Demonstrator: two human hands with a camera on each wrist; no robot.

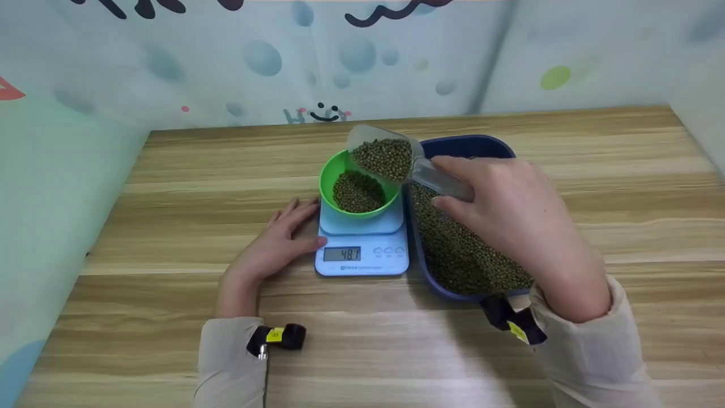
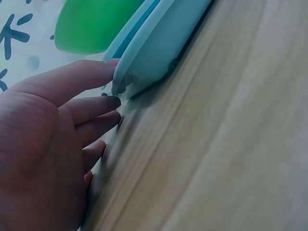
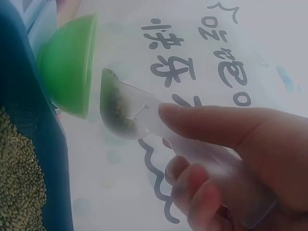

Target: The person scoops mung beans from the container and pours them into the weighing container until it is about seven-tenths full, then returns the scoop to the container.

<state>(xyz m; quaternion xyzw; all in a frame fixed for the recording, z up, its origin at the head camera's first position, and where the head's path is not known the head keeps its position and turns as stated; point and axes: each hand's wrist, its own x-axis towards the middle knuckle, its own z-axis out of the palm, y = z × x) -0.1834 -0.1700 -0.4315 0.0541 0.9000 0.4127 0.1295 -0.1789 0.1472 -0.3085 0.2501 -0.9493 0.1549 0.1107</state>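
Note:
My right hand (image 1: 510, 198) grips the handle of a translucent plastic scoop (image 1: 436, 175) filled with mung beans (image 1: 385, 158). The scoop is over the right rim of a green bowl (image 1: 324, 184), apart from it in the right wrist view. Some mung beans lie in the bowl, which stands on a light-blue kitchen scale (image 1: 368, 266). Its display reads 481, any decimal point being too small to tell. Fingers spread, my left hand (image 1: 277, 243) rests by the scale's left side; the thumb touches its edge. In the left wrist view that hand (image 2: 43, 144) holds nothing.
A dark-blue tub (image 1: 422, 266) of mung beans stands right beside the scale, partly under my right hand and forearm. Behind the wooden table (image 1: 198, 181) rises a patterned wall covering (image 1: 396, 85). A camera strap (image 1: 277, 335) is on each sleeve.

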